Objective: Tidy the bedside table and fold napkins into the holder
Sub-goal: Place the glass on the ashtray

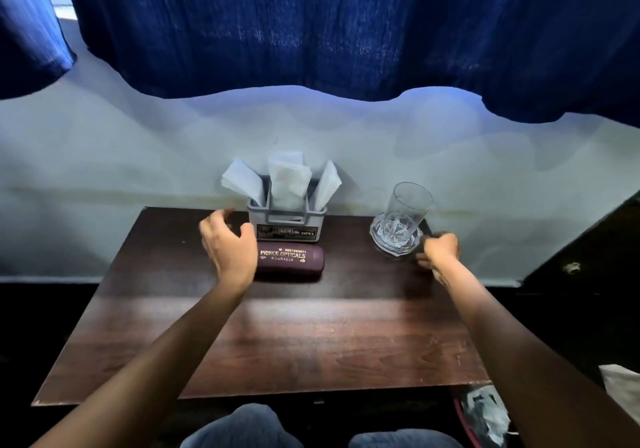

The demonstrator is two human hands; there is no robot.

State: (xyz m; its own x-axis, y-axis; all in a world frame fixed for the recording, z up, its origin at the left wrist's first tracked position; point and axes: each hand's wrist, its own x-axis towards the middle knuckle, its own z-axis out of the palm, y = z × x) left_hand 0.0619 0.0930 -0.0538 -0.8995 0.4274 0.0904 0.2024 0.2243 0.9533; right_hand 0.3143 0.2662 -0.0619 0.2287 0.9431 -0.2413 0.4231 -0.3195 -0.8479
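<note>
A grey napkin holder stands at the back of the dark wooden table. Three folded white napkins stick up out of it. In front of it lies a maroon spectacle case with gold lettering. My left hand hovers just left of the holder and over the case's left end, fingers spread and loosely curved, holding nothing. My right hand sits at the table's right edge, right of a clear glass on a glass coaster; its fingers are curled and nothing shows in them.
A pale wall runs behind the table, with blue curtains hanging above it. My knees in blue trousers are under the near edge. Crumpled white paper and plastic lie low on the right, beside the table.
</note>
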